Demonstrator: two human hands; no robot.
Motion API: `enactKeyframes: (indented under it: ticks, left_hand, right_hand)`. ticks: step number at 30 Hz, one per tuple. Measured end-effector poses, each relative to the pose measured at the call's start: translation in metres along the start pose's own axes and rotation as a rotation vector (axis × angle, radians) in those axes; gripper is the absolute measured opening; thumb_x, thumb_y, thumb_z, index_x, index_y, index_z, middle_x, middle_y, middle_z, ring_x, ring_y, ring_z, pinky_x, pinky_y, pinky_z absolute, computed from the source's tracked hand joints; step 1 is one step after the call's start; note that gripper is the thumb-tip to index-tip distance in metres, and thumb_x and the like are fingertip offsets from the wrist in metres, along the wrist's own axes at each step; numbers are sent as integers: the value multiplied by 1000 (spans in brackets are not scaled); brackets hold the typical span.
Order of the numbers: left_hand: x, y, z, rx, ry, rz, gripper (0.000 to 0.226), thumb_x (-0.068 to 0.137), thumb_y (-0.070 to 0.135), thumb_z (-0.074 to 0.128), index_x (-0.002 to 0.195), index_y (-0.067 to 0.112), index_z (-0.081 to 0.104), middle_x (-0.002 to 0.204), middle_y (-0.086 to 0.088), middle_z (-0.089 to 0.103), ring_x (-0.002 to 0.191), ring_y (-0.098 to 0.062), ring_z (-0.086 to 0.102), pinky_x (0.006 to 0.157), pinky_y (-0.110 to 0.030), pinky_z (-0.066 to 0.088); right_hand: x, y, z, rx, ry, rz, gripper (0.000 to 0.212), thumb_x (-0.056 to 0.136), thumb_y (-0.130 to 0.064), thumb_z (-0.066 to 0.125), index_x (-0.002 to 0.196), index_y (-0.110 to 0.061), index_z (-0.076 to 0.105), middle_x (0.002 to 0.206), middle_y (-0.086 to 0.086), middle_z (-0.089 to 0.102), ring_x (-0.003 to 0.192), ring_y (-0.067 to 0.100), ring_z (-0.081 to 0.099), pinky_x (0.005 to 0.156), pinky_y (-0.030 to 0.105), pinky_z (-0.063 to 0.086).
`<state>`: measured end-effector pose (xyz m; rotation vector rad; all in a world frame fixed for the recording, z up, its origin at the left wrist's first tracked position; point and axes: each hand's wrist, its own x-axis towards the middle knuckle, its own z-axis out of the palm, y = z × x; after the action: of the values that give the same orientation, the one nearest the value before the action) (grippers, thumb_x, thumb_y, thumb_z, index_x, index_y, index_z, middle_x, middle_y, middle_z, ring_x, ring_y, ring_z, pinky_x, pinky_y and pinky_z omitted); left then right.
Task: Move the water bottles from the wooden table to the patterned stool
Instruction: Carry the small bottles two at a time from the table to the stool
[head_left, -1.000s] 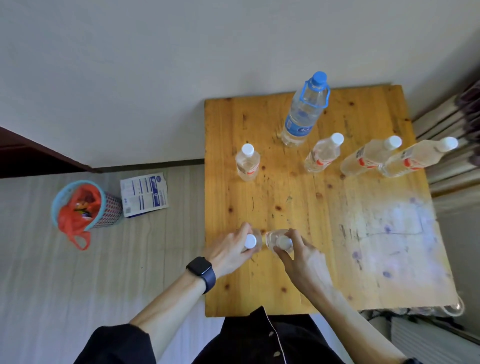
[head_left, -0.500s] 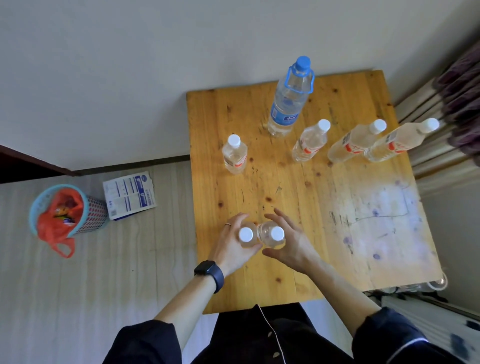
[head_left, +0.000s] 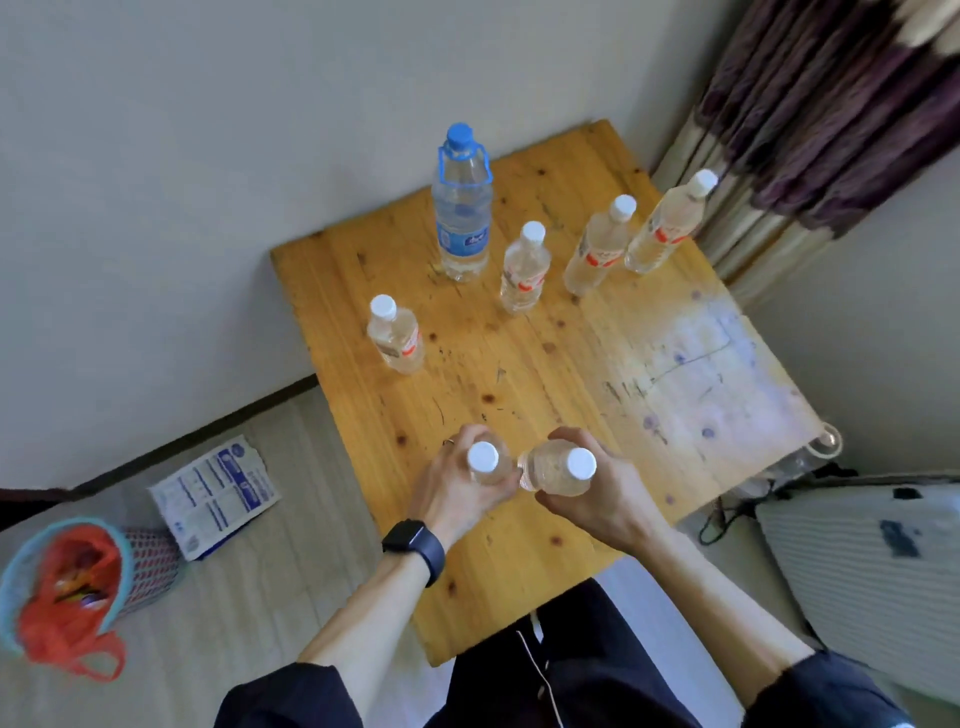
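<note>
each grip is closed on a small bottle above the near bench edge: left hand bottle upright, right hand bottle tilted. stool not in view.

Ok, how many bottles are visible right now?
7: big blue-capped bottle at the back, four small white-capped ones standing, one in left hand, one in right hand.
</note>
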<state>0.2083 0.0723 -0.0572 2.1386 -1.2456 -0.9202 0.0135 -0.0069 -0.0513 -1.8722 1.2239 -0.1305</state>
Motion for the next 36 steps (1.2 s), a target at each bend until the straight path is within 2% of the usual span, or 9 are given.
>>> enactKeyframes:
  ticks: [4,7,13,17,21,25,30,32,36]
  left_hand:
    - [-2,62,6,95,-66,251,56,72,58,75,118,33,54,104,10,68,89,-20,63,68,-28,49]
    - [-8,113,28,125,-152,484,57,69,65,70,116,38,52,100,9,69,86,-20,64,64,-30,50]
    - [-62,232,118,224,-370,903,53,68,65,69,110,36,54,89,5,69,81,-21,65,62,-32,51]
    - [-150,300,197,222,-532,1089,49,69,58,74,107,34,55,88,8,69,81,-17,64,68,-31,51]
    - [-260,346,272,214,-722,1214,52,65,65,67,106,38,50,88,8,70,84,-18,65,76,-34,54]
    - [-372,382,332,185,-866,1335,51,65,66,66,104,38,49,87,10,69,81,-19,65,75,-34,55]
    - [-497,421,398,203,-1035,1549,46,68,64,65,100,34,51,79,11,67,73,-14,63,71,-33,55]
    - [-545,433,425,222,-1097,1633,45,69,65,65,95,32,53,75,10,66,69,-12,61,70,-33,54]
    - [-642,452,479,246,-1246,1802,49,67,70,63,94,31,53,78,11,69,74,-11,66,71,-31,55]
  right_hand:
    - [-63,6,-44,119,248,78,62,68,-43,83,117,-47,46,106,-19,64,84,5,66,68,30,57]
    - [-120,21,-75,180,470,146,61,66,-48,81,117,-46,49,107,-20,65,91,5,64,74,33,55]
    - [-270,64,-121,257,927,317,53,67,-30,87,108,-41,57,100,-23,67,90,2,64,72,19,52]
    - [-392,102,-123,228,1164,462,55,65,-33,90,110,-36,58,100,-20,67,90,5,66,74,20,52]
    - [-518,133,-107,164,1327,644,59,60,-36,90,108,-37,56,96,-23,65,85,4,63,73,17,49]
    - [-636,155,-80,172,1474,855,60,54,-39,90,104,-40,55,89,-25,65,80,3,62,72,23,51]
    - [-760,168,-54,192,1611,1094,58,52,-54,79,102,-45,52,88,-23,66,81,8,64,71,26,52]
    - [-803,171,-45,187,1673,1206,58,53,-60,79,103,-41,55,88,-21,66,81,9,63,70,24,50]
    - [-880,184,-24,261,1848,1316,60,54,-66,77,98,-28,63,87,-18,70,80,-2,66,70,19,51]
